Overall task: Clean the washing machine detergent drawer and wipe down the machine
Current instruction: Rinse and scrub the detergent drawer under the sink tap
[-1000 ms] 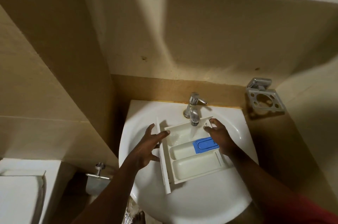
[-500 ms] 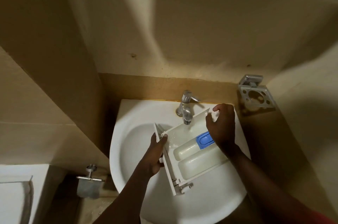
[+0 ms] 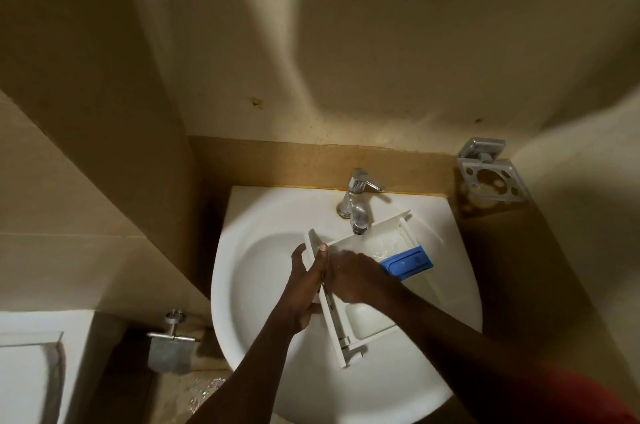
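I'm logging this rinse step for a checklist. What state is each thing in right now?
detergent drawer, held tilted over the sink, rear end under the tap.
blue insert, seated in the drawer.
tap, water glints in the compartment below its spout; the stream itself is unclear.
left hand, grips the drawer's front panel.
right hand, inside the drawer, fingers blurred.

White round-fronted ceramic basin (image 3: 249,278) set against beige tiled wall (image 3: 346,60); chrome single-lever tap (image 3: 356,202) at centre of its back rim. Square chrome holder with round cut-outs (image 3: 491,178) on the wall, right of the basin. Grey metal wall bracket with hanging flap (image 3: 171,351) below-left of the basin, near a white fixture (image 3: 27,371) at the lower left edge, type not discernible.
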A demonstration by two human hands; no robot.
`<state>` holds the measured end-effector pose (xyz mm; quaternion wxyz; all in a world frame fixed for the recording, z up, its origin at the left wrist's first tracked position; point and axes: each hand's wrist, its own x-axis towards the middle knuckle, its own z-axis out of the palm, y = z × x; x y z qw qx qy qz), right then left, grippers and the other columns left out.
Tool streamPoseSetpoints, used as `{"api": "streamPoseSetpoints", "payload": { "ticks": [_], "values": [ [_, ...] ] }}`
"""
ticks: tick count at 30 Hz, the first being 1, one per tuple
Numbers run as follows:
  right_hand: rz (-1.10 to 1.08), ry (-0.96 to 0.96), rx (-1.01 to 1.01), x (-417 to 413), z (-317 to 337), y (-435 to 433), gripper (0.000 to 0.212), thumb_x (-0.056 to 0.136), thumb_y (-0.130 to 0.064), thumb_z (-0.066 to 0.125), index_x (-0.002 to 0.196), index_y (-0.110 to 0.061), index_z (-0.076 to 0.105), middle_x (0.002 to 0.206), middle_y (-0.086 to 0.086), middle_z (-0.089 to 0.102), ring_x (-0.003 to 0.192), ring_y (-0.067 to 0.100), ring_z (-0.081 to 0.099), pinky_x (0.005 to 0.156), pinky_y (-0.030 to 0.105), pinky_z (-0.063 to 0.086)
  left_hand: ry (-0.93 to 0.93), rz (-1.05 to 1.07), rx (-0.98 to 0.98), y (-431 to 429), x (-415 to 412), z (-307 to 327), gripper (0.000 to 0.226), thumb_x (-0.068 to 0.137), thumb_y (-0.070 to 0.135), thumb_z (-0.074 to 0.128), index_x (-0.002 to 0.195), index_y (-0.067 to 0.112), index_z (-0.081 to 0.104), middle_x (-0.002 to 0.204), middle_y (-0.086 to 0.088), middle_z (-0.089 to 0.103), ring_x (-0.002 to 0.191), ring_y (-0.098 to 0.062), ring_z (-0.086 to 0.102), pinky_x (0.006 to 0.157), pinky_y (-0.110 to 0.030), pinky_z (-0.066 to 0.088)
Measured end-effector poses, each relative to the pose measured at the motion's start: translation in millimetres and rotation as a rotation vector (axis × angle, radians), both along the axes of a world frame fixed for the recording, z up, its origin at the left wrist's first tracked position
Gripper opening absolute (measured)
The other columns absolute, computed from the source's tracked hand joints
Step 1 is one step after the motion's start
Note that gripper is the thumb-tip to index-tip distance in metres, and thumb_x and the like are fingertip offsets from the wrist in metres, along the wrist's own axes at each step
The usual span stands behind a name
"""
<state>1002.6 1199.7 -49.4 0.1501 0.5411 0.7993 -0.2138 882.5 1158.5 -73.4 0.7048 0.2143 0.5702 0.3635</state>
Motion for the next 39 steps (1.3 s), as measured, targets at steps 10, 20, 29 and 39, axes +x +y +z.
{"api": "streamPoseSetpoints", "payload": {
  "ticks": [10,20,29,39],
  "values": [
    [0.522,0.032,0.508,103,-4,23,0.016,0.095,-0.030,0.041,0.093,-0.018,0.050,0.055,0.001,0.056,0.044,0.021,0.056,0.044,0.030,0.050,0.070,-0.024,0.015,3,-11,7,0.060,0.091,0.047,0.061,0.138,0.042,0.024,0.123,-0.005,0.060,0.102,-0.028,0.065,0.070,-0.046,0.061],
    [-0.829,0.354,0.004,100,13,5,0.071,0.084,-0.060,0.059,0.134,-0.010,0.047,0.125,0.009,0.057,0.111,0.025,0.055,0.085,0.032,0.044,0.099,-0.038,0.020,-1,-28,13,0.079,0.088,0.034,0.067,0.143,0.053,0.014,0.119,-0.011,0.063,0.103,-0.035,0.065,0.071,-0.055,0.060],
    [-0.780,0.499,-0.378,92,16,8,0.068,0.092,-0.061,0.042,0.147,-0.023,0.034,0.154,0.006,0.034,0.137,0.027,0.035,0.099,0.040,0.035,0.143,-0.155,0.021,-13,-49,38,0.075,0.078,0.056,0.072,0.134,0.045,0.023,0.104,-0.015,0.066,0.084,-0.031,0.072,0.066,-0.053,0.061],
    [-0.514,0.502,-0.712,99,9,25,0.063,0.081,-0.071,0.054,0.135,-0.038,0.051,0.139,-0.016,0.050,0.146,0.019,0.024,0.120,0.051,0.015,0.447,-0.181,0.003,-1,-94,36,0.060,0.082,0.073,0.051,0.105,0.020,0.065,0.095,-0.009,0.066,0.079,-0.023,0.061,0.074,-0.034,0.048]
  ]
}}
